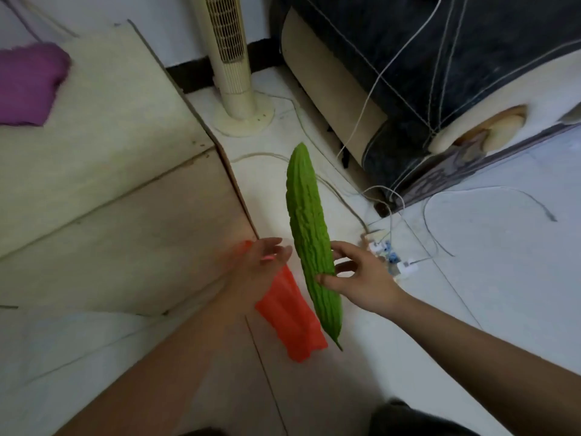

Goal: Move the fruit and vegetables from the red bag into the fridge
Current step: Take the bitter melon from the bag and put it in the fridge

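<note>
A long green bitter gourd (306,221) stands nearly upright in the middle of the view, stem end down. My right hand (358,278) grips it around its lower half, thumb in front and fingers behind. Left of it, my left hand (261,265) holds the red plastic bag (290,319), which hangs limp below the hand above the floor. The bag's inside is hidden. No fridge shows in view.
A pale cabinet top (94,171) with a purple cloth (28,83) fills the left. A white tower fan (232,73) stands on the floor behind. A dark covered piece of furniture (424,89) sits at the right, with loose cables and a power strip (386,250) on the floor.
</note>
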Motion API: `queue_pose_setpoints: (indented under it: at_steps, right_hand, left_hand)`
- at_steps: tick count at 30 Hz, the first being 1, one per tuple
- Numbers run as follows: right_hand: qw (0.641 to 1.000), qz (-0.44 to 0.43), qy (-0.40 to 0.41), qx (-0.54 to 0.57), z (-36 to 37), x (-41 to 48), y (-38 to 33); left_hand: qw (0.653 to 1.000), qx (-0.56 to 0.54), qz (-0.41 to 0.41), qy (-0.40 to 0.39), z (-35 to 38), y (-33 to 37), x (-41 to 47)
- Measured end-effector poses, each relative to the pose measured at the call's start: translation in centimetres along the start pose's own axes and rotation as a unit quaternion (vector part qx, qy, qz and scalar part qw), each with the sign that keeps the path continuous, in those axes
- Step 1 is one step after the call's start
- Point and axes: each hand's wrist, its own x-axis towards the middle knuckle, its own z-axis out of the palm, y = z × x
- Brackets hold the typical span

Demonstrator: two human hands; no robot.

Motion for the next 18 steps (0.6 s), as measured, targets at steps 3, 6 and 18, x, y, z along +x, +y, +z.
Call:
queue_pose_setpoints:
  at_steps: [3,6,18]
  right_hand:
    - [0.999,0.026,0.014,0.022,-2.6,-6.3,-6.0]
    - [0.997,0.042,0.04,0.044,-5.6,-12.2,-13.1]
    - [0.998,-0.004,-0.067,0.014,-13.6,-27.7,-35.1]
  left_hand:
    - [1.0,-0.007,-0.019,-0.001,-1.4,6.5,-6.9]
    - [0.999,-0.009,-0.045,0.008,-3.3,14.3,-14.3]
    - [0.99,-0.127,-0.027,0.05,-5.6,38.0,-34.1]
